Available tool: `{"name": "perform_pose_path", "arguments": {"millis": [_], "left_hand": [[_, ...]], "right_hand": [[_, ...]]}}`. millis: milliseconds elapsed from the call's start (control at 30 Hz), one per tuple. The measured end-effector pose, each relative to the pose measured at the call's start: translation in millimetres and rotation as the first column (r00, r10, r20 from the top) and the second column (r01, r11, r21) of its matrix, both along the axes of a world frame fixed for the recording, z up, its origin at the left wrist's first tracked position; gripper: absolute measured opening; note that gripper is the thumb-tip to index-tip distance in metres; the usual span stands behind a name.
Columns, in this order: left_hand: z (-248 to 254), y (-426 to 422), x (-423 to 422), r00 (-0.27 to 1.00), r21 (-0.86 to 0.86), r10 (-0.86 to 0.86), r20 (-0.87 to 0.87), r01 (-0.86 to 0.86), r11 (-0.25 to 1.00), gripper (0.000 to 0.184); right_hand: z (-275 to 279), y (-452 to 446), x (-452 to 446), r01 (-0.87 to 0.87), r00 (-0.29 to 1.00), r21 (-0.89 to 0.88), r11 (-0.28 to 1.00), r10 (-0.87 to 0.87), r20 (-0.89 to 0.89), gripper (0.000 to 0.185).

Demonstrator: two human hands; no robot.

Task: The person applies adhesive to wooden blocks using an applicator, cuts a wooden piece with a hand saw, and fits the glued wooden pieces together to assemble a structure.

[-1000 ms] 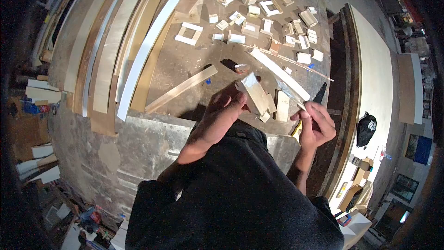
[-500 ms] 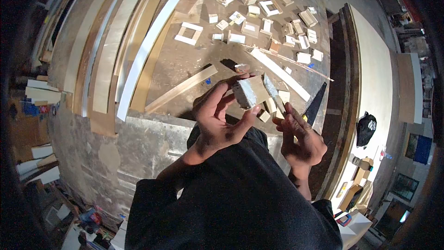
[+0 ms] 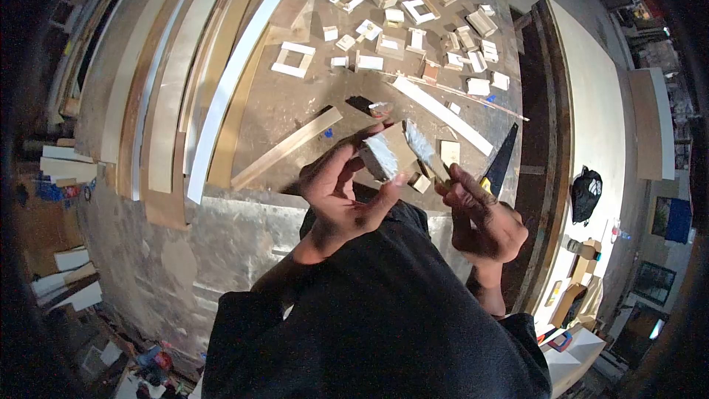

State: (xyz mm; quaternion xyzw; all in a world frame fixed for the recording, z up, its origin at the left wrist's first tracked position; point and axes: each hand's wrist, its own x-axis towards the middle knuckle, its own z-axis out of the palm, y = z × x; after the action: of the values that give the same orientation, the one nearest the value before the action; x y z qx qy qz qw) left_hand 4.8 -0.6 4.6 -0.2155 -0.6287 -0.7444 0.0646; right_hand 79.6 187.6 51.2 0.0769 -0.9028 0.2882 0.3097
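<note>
Block (image 3: 380, 159) in snug grip of left hand (image 3: 343, 203), smeared tool (image 3: 422, 146) (broader-faced now) tight in right hand (image 3: 484, 222)

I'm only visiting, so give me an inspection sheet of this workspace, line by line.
Surface: brown, pale-specked worktop.
Job's things: pale wooden block, one face smeared white; slim tool with white-smeared blade, beside the block.
Clutter: small square wooden frame among scattered wooden pieces; long white strip by brown boards; black-bladed handsaw.
Grippers: none, bare hands; left hand holds the block, right hand the tool.
Cables: nothing seen.
Surroundings: large pale panel at right; edges dark.
</note>
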Motion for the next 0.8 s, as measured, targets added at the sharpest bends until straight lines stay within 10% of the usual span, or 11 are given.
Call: {"name": "perform_pose_path", "arguments": {"millis": [167,367,800], "left_hand": [[-0.6,-7.8,-3.0,0.996,0.012,0.021,0.089,-0.022,1.000,0.059],[-13.2,-4.7,-6.8,0.973,0.243,-0.221,0.066,0.200,0.949,0.062],[-10.0,-8.3,-17.4,0.981,0.132,-0.195,-0.025,0.196,0.972,0.063]], "right_hand": [[-2.0,15.7,18.4,0.005,0.998,0.075,0.997,-0.009,0.059,0.024],[2.9,11.3,0.4,-0.050,0.999,-0.400,0.915,0.038,-0.037,0.008],[-17.6,-1.8,-6.1,0.003,0.954,-0.805,0.594,0.239,0.180,0.007]]}}
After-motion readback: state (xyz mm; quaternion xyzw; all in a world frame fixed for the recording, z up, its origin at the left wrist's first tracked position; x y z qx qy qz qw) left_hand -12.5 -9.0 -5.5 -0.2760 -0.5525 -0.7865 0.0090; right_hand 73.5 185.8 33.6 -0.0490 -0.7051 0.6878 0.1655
